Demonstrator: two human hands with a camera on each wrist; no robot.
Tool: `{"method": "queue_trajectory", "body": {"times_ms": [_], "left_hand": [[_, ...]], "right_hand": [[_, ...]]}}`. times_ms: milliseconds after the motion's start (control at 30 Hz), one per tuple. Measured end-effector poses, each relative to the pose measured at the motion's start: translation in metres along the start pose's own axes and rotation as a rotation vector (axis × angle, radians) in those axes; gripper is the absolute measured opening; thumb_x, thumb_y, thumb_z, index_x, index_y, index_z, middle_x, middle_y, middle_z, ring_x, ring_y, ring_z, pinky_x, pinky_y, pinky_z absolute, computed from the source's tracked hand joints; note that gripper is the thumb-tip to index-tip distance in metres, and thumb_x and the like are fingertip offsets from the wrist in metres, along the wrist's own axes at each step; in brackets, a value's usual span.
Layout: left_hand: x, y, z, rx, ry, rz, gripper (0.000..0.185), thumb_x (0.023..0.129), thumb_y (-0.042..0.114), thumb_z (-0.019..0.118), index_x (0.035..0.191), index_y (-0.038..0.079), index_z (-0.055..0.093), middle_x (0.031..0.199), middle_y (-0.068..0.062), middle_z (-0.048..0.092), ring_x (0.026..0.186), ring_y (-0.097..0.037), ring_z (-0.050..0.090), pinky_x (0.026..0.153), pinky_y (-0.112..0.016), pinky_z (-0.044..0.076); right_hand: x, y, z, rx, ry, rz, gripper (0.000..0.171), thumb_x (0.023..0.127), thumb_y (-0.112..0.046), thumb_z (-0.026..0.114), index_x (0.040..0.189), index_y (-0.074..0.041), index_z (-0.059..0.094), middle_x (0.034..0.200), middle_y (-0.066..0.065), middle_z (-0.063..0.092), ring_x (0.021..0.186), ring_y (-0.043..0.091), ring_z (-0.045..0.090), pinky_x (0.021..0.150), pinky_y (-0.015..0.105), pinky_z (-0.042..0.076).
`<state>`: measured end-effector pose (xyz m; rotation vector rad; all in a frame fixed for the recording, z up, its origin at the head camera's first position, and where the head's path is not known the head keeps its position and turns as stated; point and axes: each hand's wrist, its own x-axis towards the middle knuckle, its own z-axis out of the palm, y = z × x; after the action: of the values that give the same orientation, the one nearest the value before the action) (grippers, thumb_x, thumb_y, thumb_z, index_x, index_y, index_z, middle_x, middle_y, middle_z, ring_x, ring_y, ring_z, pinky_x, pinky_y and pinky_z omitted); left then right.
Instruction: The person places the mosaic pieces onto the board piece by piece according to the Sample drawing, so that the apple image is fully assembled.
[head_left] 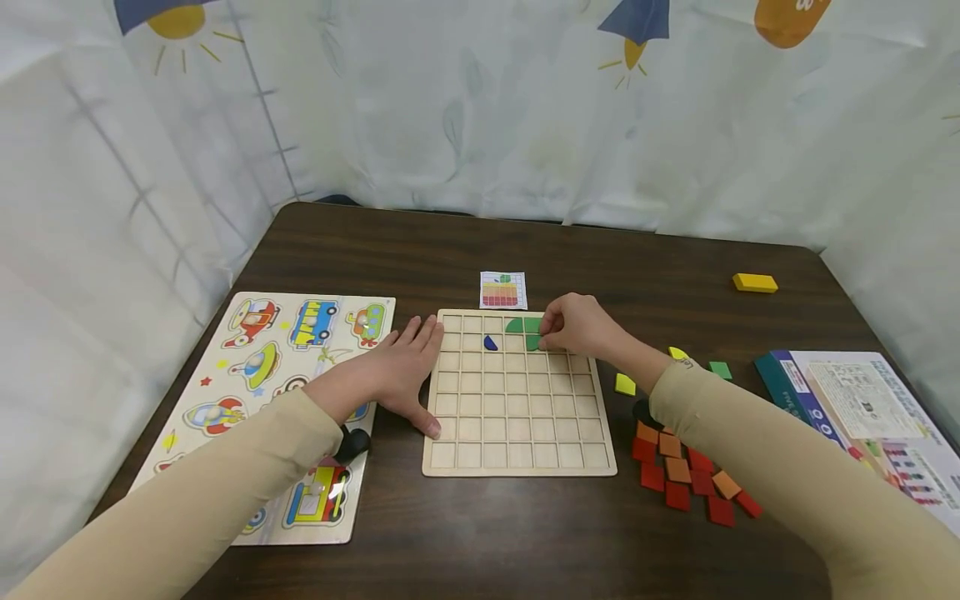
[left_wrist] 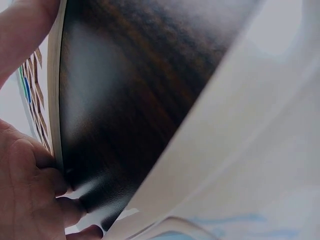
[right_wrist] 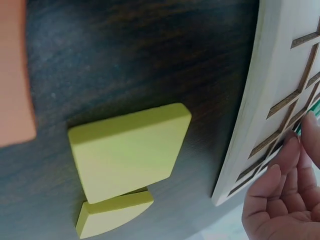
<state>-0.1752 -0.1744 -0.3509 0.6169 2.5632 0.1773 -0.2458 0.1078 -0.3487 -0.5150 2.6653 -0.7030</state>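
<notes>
A wooden grid board (head_left: 471, 430) lies flat on the dark table. My left hand (head_left: 401, 368) rests along its left edge with fingers spread, thumb near the lower corner. At the board's upper right, my right hand (head_left: 581, 327) pinches a green piece (head_left: 532, 342) between thumb and fingertips, low over the cells; the fingers hide part of it. Beside it, a rounded green piece (head_left: 514, 326) sits in the top row. A dark blue half-round piece (head_left: 491, 342) lies in the second row. Just behind the board is a small printed card (head_left: 502, 290) with a coloured grid picture.
A picture puzzle board (head_left: 191, 383) lies at the left. Right of the grid board are several red (head_left: 677, 497) and orange tiles (head_left: 677, 470), yellow pieces (right_wrist: 130, 155) and a green tile (head_left: 720, 369). A box (head_left: 847, 367) stands at the far right, a yellow block (head_left: 755, 283) behind.
</notes>
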Motion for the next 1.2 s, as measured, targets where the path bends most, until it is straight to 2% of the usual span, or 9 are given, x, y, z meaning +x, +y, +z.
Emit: {"method": "queue_trajectory", "body": {"times_ms": [133,300,467,667,833,1033,1200], "left_hand": [[0.000,0.000,0.000,-0.001,0.002,0.005,0.142,0.070,0.064,0.086,0.160,-0.010,0.003,0.169,-0.031,-0.003,0.157,-0.050,-0.001,0.124,-0.067,0.013],[0.001,0.000,0.002,0.004,-0.007,-0.001,0.143,0.070,0.065,0.085,0.160,-0.009,0.002,0.169,-0.030,-0.004,0.157,-0.049,-0.002,0.125,-0.066,0.013],[0.002,-0.001,0.003,0.006,-0.009,-0.006,0.144,0.069,0.066,0.085,0.161,-0.008,0.002,0.169,-0.029,-0.004,0.157,-0.049,-0.002,0.125,-0.066,0.013],[0.001,-0.002,0.002,0.000,-0.008,-0.007,0.144,0.069,0.066,0.085,0.161,-0.009,0.003,0.169,-0.029,-0.004,0.157,-0.049,-0.002,0.125,-0.066,0.012],[0.001,-0.002,0.001,-0.001,-0.005,-0.003,0.143,0.070,0.065,0.085,0.160,-0.010,0.003,0.169,-0.030,-0.004,0.157,-0.050,-0.001,0.124,-0.067,0.013],[0.001,-0.003,0.001,-0.009,-0.008,-0.005,0.144,0.069,0.066,0.085,0.160,-0.010,0.003,0.169,-0.031,-0.004,0.157,-0.051,-0.002,0.124,-0.068,0.012],[0.004,-0.003,0.001,-0.015,-0.012,0.001,0.145,0.069,0.067,0.085,0.160,-0.010,0.002,0.169,-0.031,-0.005,0.156,-0.051,-0.003,0.124,-0.068,0.012]], "right_hand": [[-0.001,-0.001,0.002,-0.006,0.012,0.005,0.009,0.089,-0.012,0.080,0.088,-0.006,0.073,0.086,0.008,0.072,0.076,0.019,0.063,0.068,0.029,0.052],[-0.005,-0.002,0.001,-0.015,0.022,0.013,0.008,0.090,-0.011,0.079,0.088,-0.006,0.073,0.085,0.007,0.072,0.076,0.020,0.061,0.069,0.030,0.051],[-0.015,0.005,-0.012,-0.022,0.051,0.006,0.005,0.093,-0.010,0.076,0.092,-0.005,0.073,0.087,0.008,0.070,0.077,0.020,0.059,0.069,0.031,0.051],[-0.037,0.038,-0.039,-0.044,0.069,0.014,0.016,0.095,-0.012,0.073,0.108,-0.003,0.073,0.101,0.011,0.072,0.089,0.023,0.065,0.078,0.037,0.056],[-0.065,0.072,-0.059,-0.065,0.073,0.069,0.028,0.097,-0.013,0.071,0.120,0.002,0.069,0.109,0.017,0.072,0.096,0.028,0.067,0.084,0.045,0.058],[-0.094,0.111,-0.074,-0.144,0.068,0.148,0.031,0.096,-0.011,0.071,0.121,0.008,0.066,0.112,0.026,0.071,0.098,0.037,0.069,0.082,0.049,0.059],[-0.111,0.134,-0.082,-0.236,0.049,0.186,0.034,0.091,-0.003,0.074,0.120,0.011,0.065,0.109,0.029,0.070,0.096,0.040,0.067,0.082,0.054,0.059]]}}
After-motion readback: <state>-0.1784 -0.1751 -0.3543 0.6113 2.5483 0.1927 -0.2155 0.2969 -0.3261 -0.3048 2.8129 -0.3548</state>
